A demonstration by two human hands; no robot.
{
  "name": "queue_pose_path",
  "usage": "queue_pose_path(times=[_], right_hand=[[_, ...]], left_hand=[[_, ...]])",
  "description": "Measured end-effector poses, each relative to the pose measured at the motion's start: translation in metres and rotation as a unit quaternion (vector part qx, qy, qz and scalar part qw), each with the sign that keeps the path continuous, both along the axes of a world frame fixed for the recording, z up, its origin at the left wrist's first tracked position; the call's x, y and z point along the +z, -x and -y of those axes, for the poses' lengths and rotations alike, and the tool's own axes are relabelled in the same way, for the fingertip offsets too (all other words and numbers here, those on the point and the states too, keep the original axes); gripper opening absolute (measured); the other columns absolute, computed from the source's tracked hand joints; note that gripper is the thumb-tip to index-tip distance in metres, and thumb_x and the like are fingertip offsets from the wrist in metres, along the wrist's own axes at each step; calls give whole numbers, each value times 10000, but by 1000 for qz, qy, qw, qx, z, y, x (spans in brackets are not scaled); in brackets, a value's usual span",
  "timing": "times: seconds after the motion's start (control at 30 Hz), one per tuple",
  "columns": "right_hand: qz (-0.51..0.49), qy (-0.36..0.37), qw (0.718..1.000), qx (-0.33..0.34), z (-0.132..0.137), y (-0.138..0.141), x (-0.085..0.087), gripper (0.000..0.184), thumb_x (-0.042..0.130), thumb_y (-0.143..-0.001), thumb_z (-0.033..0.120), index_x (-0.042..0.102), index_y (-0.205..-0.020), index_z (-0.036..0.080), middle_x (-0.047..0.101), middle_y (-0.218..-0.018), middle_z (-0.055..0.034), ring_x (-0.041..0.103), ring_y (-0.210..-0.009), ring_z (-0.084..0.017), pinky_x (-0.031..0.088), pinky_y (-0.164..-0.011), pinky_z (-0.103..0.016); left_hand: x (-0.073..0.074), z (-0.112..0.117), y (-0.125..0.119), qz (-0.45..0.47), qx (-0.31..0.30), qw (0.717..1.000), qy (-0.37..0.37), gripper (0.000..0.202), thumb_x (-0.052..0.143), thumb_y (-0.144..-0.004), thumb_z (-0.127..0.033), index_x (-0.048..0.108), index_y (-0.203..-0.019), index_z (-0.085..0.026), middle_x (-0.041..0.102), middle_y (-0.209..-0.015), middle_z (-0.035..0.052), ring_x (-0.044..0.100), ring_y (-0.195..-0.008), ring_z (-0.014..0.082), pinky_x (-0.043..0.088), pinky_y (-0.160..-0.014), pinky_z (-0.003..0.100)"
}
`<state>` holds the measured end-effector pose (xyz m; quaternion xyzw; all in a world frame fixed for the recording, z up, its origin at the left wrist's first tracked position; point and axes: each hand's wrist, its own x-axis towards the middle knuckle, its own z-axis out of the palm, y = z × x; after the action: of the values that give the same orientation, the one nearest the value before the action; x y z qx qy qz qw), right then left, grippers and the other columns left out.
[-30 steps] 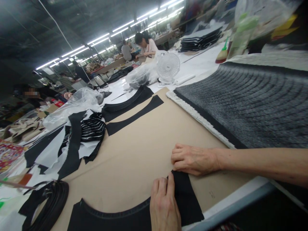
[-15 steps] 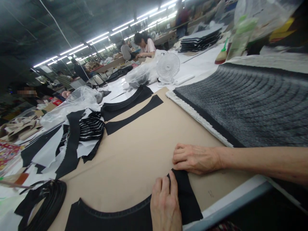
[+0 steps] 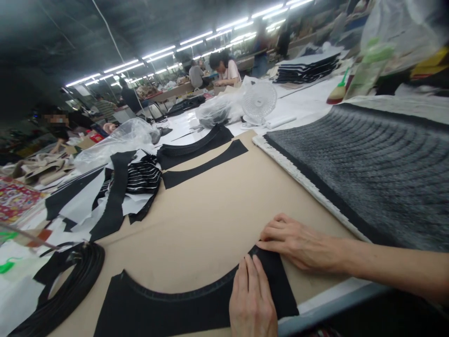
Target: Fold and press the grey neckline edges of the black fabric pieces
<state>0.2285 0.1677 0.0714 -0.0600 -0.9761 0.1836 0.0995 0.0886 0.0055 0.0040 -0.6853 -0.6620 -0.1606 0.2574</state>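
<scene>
A black curved fabric piece (image 3: pixel 175 311) lies at the near edge of the tan board, its concave edge turned under in a narrow notched strip. My left hand (image 3: pixel 253 299) rests flat on its right part, fingers stretched out near the curved edge. My right hand (image 3: pixel 298 243) is closed at the upper right corner of the piece, thumb and fingertips pinched on its folded edge. The fingertips partly cover that corner. Farther up the board lie a slim black curved strip (image 3: pixel 206 164) and a wider black curved piece (image 3: pixel 196 147).
The tan board (image 3: pixel 210 215) covers the table before me. At right lies a stack of dark textured sheets (image 3: pixel 358 164). A coil of black strips (image 3: pixel 84 276) and black and white scraps (image 3: pixel 117 196) are on the left. Behind stand a small fan (image 3: pixel 259 100) and a glue bottle (image 3: pixel 338 91).
My right hand has moved down onto the corner of the black fabric piece and its fingers have pinched its edge. The left hand stays on the piece. The view has shifted slightly.
</scene>
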Motion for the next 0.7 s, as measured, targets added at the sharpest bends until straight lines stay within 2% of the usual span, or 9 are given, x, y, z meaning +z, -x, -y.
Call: queue_pose_path(times=[0.1, 0.17, 0.27, 0.43, 0.57, 0.7], right_hand=[[-12, -3, 999, -46, 7, 4, 2, 369, 350, -897, 44, 626, -1110, 168, 603, -983, -77, 520, -901, -191, 348, -861, -370], [-18, -18, 999, -39, 13, 8, 2, 374, 364, -908, 60, 599, -1179, 165, 603, -1001, -80, 516, -912, -195, 356, -855, -368], [-9, -45, 999, -9, 19, 12, -1, 359, 410, -930, 94, 564, -1244, 176, 608, -1023, -78, 520, -924, -193, 362, -867, -365], [-9, -66, 997, -38, 20, 11, -4, 368, 416, -887, 57, 596, -1181, 185, 618, -978, -69, 526, -896, -201, 354, -857, -374], [12, -44, 999, -29, 29, 17, -5, 388, 434, -883, 57, 571, -1221, 190, 617, -1019, -65, 519, -928, -203, 348, -858, -371], [22, -55, 998, -14, 29, 21, -6, 325, 408, -935, 85, 578, -1195, 181, 618, -1000, -63, 521, -905, -197, 340, -884, -387]], left_hand=[[-8, 3, -3, 60, 13, 997, -48, 365, 381, -897, -92, 676, -1111, -75, 678, -1175, 115, 615, -1098, 254, 538, -884, 342], [-10, 4, -5, 83, 21, 994, -67, 370, 368, -903, -87, 679, -1103, -76, 682, -1174, 114, 620, -1100, 256, 538, -890, 346], [-6, 6, -2, 65, 8, 997, -48, 356, 390, -908, -95, 664, -1134, -78, 674, -1194, 115, 623, -1105, 251, 546, -891, 331], [0, 8, 1, 70, 6, 997, -29, 361, 419, -890, -83, 658, -1158, -113, 674, -1192, 98, 633, -1086, 244, 562, -864, 315], [-7, 6, -5, 125, 26, 989, -70, 358, 404, -885, -81, 679, -1111, -115, 691, -1135, 94, 631, -1072, 257, 560, -861, 350], [-14, 5, -8, 142, 19, 987, -71, 360, 407, -875, -96, 672, -1119, -94, 679, -1151, 112, 609, -1102, 262, 548, -887, 359]])
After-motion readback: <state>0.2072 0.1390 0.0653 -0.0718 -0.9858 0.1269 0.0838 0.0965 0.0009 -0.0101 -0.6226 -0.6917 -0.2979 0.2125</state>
